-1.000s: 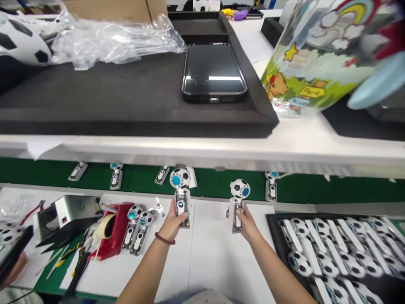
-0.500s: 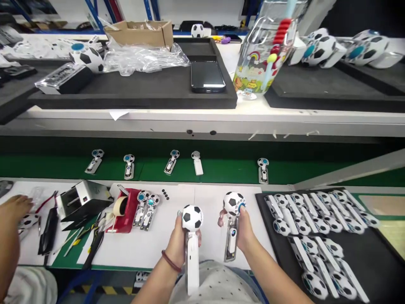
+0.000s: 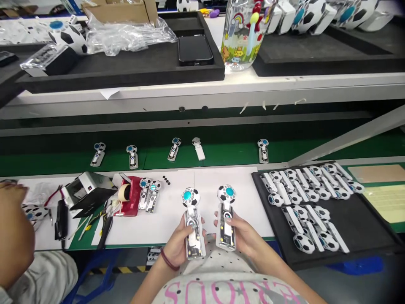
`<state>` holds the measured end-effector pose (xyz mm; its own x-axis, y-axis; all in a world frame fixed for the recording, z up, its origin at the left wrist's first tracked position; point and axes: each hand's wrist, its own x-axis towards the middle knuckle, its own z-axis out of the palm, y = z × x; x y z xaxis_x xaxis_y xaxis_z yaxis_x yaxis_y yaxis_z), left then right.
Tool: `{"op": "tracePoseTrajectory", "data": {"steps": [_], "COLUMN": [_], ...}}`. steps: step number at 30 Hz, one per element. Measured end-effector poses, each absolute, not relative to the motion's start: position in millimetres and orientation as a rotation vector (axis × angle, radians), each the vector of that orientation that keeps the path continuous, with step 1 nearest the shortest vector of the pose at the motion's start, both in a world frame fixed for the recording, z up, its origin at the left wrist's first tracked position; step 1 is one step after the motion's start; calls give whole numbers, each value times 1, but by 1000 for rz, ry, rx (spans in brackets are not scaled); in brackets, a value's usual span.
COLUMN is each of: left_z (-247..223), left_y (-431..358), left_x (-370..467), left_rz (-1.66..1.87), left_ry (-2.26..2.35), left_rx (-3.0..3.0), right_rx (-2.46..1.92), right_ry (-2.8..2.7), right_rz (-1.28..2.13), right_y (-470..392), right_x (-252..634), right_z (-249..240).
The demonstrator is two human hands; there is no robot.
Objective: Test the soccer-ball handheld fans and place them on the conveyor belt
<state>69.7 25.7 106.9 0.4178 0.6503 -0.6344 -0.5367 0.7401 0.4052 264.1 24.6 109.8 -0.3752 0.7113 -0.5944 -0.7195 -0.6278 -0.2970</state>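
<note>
In my left hand point(image 3: 181, 240) is a football-headed handheld device point(image 3: 195, 236), its thumb on the clear front of the handle. The round black-and-white head with a turquoise disc faces up at me. My right hand point(image 3: 242, 232) grips a second football-headed device point(image 3: 225, 228) by its handle, thumb near the round button. Circuit parts show through both clear handles. The two devices are side by side, apart, above the front of the white paper point(image 3: 177, 181). Two similar devices point(image 3: 153, 196) lie to the left beside a red tape dispenser point(image 3: 134, 196).
A black foam tray point(image 3: 363, 219) with several such devices is at right. More lie spaced along the green belt point(image 3: 152, 158). Left are a metal box point(image 3: 91, 190), tools and a co-worker's arm point(image 3: 15, 236). A shelf edge point(image 3: 158, 99) crosses above, carrying a phone point(image 3: 195, 50) and jug point(image 3: 240, 42).
Both devices have been turned so their turquoise discs and clear handle fronts face me; before, the left one showed its white side. My hands now hold them lower on the handles. The view has tilted down.
</note>
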Motion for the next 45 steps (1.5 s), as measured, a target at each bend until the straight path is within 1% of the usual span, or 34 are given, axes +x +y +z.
{"op": "tracePoseTrajectory", "data": {"steps": [5, 12, 16, 28, 39, 45], "left_z": [128, 151, 151, 155, 159, 158], "left_y": [37, 32, 29, 28, 31, 30], "left_x": [67, 65, 67, 74, 76, 79], "left_rz": [817, 753, 804, 793, 802, 816], "left_ry": [843, 829, 862, 894, 902, 869], "left_rx": [252, 404, 402, 435, 388, 466], "right_rx": [-849, -820, -873, -957, -961, -908], "right_ry": [-146, -118, -168, -230, -263, -327], "right_rz": [2054, 2017, 2015, 2021, 2008, 2027], "right_y": [29, 21, 20, 20, 19, 18], "right_x": [259, 256, 259, 266, 269, 270], "right_z": [135, 136, 139, 156, 161, 162]}}
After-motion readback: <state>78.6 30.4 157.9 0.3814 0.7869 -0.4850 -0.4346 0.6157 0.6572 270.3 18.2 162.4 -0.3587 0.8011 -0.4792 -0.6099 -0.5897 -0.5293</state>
